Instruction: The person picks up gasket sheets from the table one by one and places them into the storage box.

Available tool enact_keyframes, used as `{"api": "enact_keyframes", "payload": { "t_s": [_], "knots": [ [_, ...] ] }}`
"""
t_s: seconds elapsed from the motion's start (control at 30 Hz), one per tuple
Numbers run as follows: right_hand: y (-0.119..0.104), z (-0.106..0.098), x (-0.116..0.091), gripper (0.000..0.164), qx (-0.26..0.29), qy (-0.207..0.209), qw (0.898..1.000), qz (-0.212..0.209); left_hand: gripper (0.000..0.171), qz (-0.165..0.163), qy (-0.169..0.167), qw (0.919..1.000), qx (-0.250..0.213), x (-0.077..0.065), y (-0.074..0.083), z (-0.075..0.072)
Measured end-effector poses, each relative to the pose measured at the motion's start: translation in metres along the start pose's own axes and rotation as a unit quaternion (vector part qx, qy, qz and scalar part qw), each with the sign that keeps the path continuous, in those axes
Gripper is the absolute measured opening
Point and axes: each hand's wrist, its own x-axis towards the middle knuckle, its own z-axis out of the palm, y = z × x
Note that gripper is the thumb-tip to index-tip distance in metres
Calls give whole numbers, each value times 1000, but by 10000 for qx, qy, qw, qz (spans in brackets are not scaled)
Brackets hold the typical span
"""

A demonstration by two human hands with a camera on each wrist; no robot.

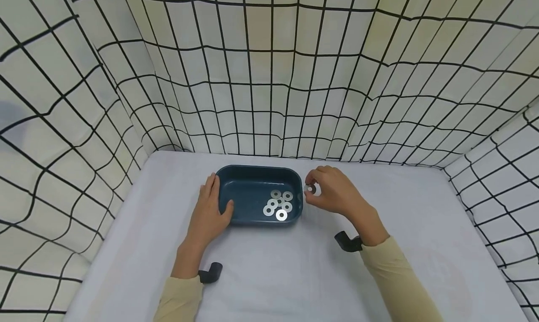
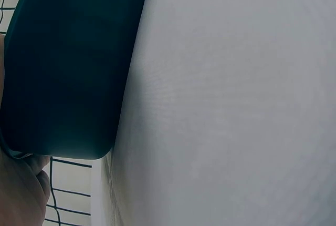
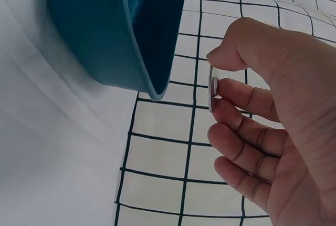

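A dark blue rectangular tray (image 1: 248, 219) sits on the white surface, with several flat silver washers (image 1: 281, 215) lying toward its right end, some overlapping. My left hand (image 1: 207, 219) holds the tray's left end, fingers along the end rim and thumb over the near rim. In the left wrist view, the tray's dark outer wall (image 2: 68, 68) hides most of that hand. Just off the tray's right end, my right hand (image 1: 334, 191) pinches a washer (image 3: 211, 89) between thumb and fingertips. The right wrist view shows this washer edge-on, apart from the tray rim, with the other fingers loosely bent.
White cloth (image 1: 269, 275) covers the flat work surface. White walls with a black grid (image 1: 271, 83) rise behind it and on both sides. A black wrist-worn piece sits at each wrist, the left one (image 1: 210, 272) and the right one (image 1: 348, 242).
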Motion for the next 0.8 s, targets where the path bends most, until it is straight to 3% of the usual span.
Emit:
{"api": "enact_keyframes", "payload": {
  "t_s": [0.8],
  "knots": [
    [-35, 9, 40, 19, -75, -424, 9966, -699, 82, -81, 24, 10000, 6, -2, 2, -1]
  ]
}}
